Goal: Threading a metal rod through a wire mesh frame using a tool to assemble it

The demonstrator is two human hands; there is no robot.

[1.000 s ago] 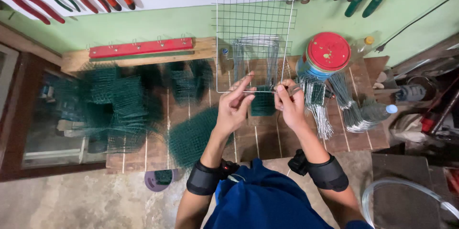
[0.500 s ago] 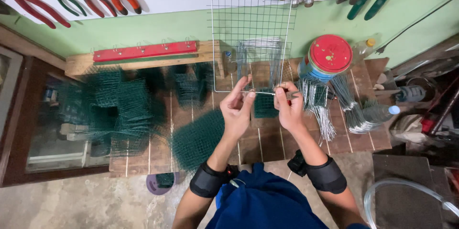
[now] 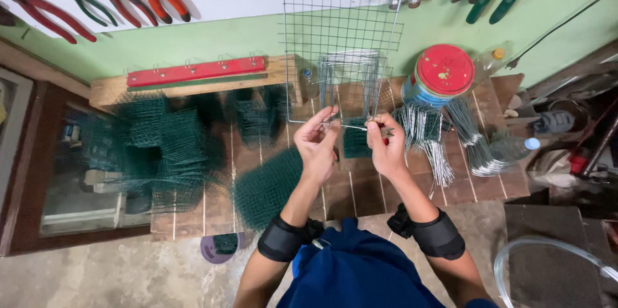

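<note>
Your left hand [image 3: 318, 144] and right hand [image 3: 386, 147] each pinch an end of a thin wire [image 3: 351, 126], held level just above the wooden bench [image 3: 412, 182] at the lower edge of the upright wire grid [image 3: 344, 37]. Your right hand seems to grip a small tool too; I cannot tell which. If a pinch slackens, the wire could spring free and jab a finger, or snag the green mesh [image 3: 264, 186] below

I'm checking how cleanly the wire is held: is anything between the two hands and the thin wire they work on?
Nothing visible is. The left hand and right hand pinch the thin wire directly at either end, just in front of the wire grid panel, above the wooden bench.
</note>
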